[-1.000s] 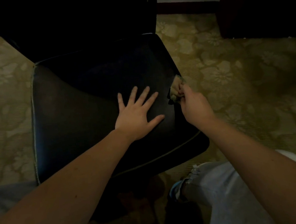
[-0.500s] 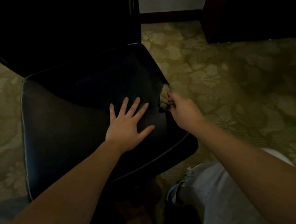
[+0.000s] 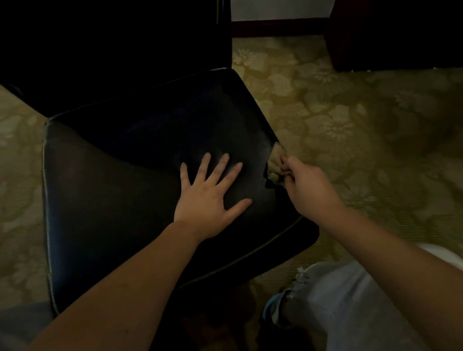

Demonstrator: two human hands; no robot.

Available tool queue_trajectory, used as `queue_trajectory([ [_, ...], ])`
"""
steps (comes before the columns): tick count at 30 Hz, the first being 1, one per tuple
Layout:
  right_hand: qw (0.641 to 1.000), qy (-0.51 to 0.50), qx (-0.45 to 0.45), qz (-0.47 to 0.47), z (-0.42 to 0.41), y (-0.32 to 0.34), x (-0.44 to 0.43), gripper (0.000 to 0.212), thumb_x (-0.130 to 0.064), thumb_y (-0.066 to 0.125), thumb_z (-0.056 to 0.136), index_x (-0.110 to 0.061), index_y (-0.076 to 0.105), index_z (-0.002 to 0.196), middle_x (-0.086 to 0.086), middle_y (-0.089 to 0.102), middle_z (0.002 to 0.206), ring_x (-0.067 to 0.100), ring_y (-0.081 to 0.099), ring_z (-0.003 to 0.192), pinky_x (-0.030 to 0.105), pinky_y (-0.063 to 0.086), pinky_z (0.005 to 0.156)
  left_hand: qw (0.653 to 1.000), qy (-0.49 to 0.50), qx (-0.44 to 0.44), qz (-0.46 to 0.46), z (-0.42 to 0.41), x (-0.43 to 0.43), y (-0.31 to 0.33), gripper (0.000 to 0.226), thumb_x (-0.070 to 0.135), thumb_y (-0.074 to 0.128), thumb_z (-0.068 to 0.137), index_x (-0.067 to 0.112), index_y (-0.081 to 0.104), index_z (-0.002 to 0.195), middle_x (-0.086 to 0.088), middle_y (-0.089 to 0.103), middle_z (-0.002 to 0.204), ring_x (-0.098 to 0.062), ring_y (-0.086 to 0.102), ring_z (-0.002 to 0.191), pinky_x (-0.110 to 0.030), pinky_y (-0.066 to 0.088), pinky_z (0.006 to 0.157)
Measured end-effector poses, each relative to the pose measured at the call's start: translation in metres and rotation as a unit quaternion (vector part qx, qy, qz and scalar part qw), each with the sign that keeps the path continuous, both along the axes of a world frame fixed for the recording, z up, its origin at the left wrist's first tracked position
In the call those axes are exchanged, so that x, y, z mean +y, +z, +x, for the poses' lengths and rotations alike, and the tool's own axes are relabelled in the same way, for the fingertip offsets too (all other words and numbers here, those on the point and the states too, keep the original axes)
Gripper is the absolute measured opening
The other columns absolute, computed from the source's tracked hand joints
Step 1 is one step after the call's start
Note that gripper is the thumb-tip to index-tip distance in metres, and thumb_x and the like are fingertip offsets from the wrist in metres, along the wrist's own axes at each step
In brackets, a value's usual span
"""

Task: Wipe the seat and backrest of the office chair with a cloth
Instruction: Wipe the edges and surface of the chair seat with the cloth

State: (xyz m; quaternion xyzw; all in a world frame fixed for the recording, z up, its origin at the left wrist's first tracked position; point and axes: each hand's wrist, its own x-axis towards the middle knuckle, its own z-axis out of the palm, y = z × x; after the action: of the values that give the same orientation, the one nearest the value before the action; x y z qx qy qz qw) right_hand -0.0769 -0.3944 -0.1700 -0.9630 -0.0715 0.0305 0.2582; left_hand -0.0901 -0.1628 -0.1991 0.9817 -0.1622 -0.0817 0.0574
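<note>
A black leather chair fills the middle of the view, its seat (image 3: 120, 203) edged with pale piping and its dark backrest (image 3: 115, 36) rising at the top. My left hand (image 3: 209, 194) lies flat on the seat's right part, fingers spread and straight. My right hand (image 3: 307, 185) grips a small bunched greenish cloth (image 3: 276, 165) against the seat's right edge. Most of the cloth is hidden in my fingers.
Patterned olive carpet (image 3: 361, 123) surrounds the chair. Dark wooden furniture (image 3: 407, 11) stands at the back right, with a white wall and dark skirting (image 3: 278, 25) behind. My light-trousered leg and shoe (image 3: 315, 294) are at the lower right, close to the seat's front corner.
The camera view shifted a little, first left, then back. Both hands stay in the same places on the seat, the right one still holding the cloth at the edge.
</note>
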Motion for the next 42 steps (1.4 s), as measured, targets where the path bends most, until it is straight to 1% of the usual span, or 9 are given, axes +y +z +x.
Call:
queue_trajectory([
  [3, 1.000, -0.027, 0.004, -0.001, 0.013, 0.001, 0.006, 0.022, -0.008, 0.050, 0.096, -0.005, 0.055, 0.117, 0.018, 0.067, 0.102, 0.037, 0.064, 0.092, 0.039, 0.051, 0.074, 1.000, -0.001, 0.007, 0.002, 0.002, -0.001, 0.001, 0.080, 0.082, 0.014, 0.092, 0.045, -0.005, 0.160, 0.009, -0.008, 0.171, -0.025, -0.015, 0.157, -0.067, -0.006, 0.120],
  [7, 0.999, -0.046, 0.014, -0.002, 0.022, 0.003, 0.010, 0.031, -0.010, 0.050, 0.097, -0.008, 0.054, 0.127, 0.019, 0.067, 0.109, 0.039, 0.064, 0.097, 0.043, 0.053, 0.081, 1.000, 0.016, 0.000, 0.003, 0.003, -0.006, 0.000, 0.079, 0.083, 0.014, 0.092, 0.045, -0.004, 0.160, 0.009, -0.006, 0.171, -0.026, -0.014, 0.157, -0.067, -0.007, 0.120],
  [13, 0.999, -0.031, 0.015, -0.008, 0.003, 0.003, 0.000, 0.017, -0.010, 0.050, 0.096, -0.007, 0.054, 0.112, 0.017, 0.068, 0.104, 0.038, 0.064, 0.092, 0.046, 0.054, 0.076, 1.000, 0.029, -0.003, 0.002, 0.005, -0.011, 0.000, 0.080, 0.082, 0.013, 0.092, 0.044, -0.003, 0.160, 0.008, -0.007, 0.171, -0.026, -0.014, 0.157, -0.067, -0.008, 0.120],
  [19, 0.999, -0.048, 0.002, -0.018, 0.017, 0.003, 0.006, 0.020, -0.010, 0.049, 0.097, -0.008, 0.056, 0.116, 0.017, 0.068, 0.100, 0.037, 0.065, 0.088, 0.042, 0.053, 0.072, 0.999, 0.030, -0.011, -0.001, 0.006, -0.012, -0.003, 0.081, 0.083, 0.011, 0.091, 0.044, -0.002, 0.160, 0.007, -0.006, 0.172, -0.026, -0.013, 0.157, -0.066, -0.008, 0.120],
  [24, 0.999, -0.051, 0.005, -0.011, 0.037, 0.002, 0.010, 0.022, -0.008, 0.048, 0.097, -0.008, 0.057, 0.117, 0.020, 0.068, 0.099, 0.039, 0.064, 0.089, 0.037, 0.046, 0.069, 0.999, 0.052, -0.012, 0.005, 0.009, -0.019, -0.003, 0.083, 0.084, 0.010, 0.089, 0.043, -0.002, 0.161, 0.007, -0.007, 0.171, -0.027, -0.012, 0.157, -0.067, -0.006, 0.120],
  [28, 0.998, -0.061, 0.007, 0.024, 0.030, -0.001, 0.001, 0.025, -0.009, 0.050, 0.097, -0.009, 0.056, 0.121, 0.018, 0.068, 0.102, 0.037, 0.065, 0.091, 0.040, 0.052, 0.073, 0.998, 0.068, -0.007, 0.007, 0.013, -0.025, -0.002, 0.082, 0.083, 0.012, 0.090, 0.043, -0.005, 0.160, 0.008, -0.010, 0.171, -0.027, -0.014, 0.157, -0.066, -0.008, 0.120],
  [32, 0.996, -0.079, -0.002, 0.049, 0.009, -0.008, -0.010, 0.023, -0.011, 0.052, 0.097, -0.012, 0.055, 0.119, 0.014, 0.068, 0.099, 0.033, 0.066, 0.085, 0.039, 0.054, 0.067, 0.997, 0.076, -0.021, 0.002, 0.014, -0.026, -0.005, 0.082, 0.083, 0.011, 0.090, 0.043, -0.002, 0.160, 0.007, -0.006, 0.171, -0.028, -0.011, 0.157, -0.067, -0.006, 0.121],
  [36, 0.997, -0.066, -0.017, 0.034, 0.020, -0.009, -0.004, 0.023, -0.011, 0.051, 0.096, -0.010, 0.055, 0.119, 0.017, 0.068, 0.100, 0.037, 0.065, 0.087, 0.048, 0.055, 0.072, 0.997, 0.075, -0.022, 0.015, 0.013, -0.028, -0.006, 0.082, 0.083, 0.011, 0.090, 0.042, -0.003, 0.160, 0.007, -0.005, 0.171, -0.028, -0.010, 0.157, -0.067, -0.005, 0.121],
  [42, 0.998, -0.045, -0.020, 0.035, 0.050, -0.008, 0.006, 0.026, -0.009, 0.050, 0.096, -0.005, 0.056, 0.121, 0.018, 0.068, 0.105, 0.035, 0.065, 0.095, 0.038, 0.050, 0.078, 0.996, 0.082, -0.015, 0.014, 0.015, -0.029, -0.004, 0.082, 0.083, 0.012, 0.090, 0.043, -0.003, 0.160, 0.007, -0.005, 0.171, -0.027, -0.010, 0.157, -0.067, -0.005, 0.121],
])
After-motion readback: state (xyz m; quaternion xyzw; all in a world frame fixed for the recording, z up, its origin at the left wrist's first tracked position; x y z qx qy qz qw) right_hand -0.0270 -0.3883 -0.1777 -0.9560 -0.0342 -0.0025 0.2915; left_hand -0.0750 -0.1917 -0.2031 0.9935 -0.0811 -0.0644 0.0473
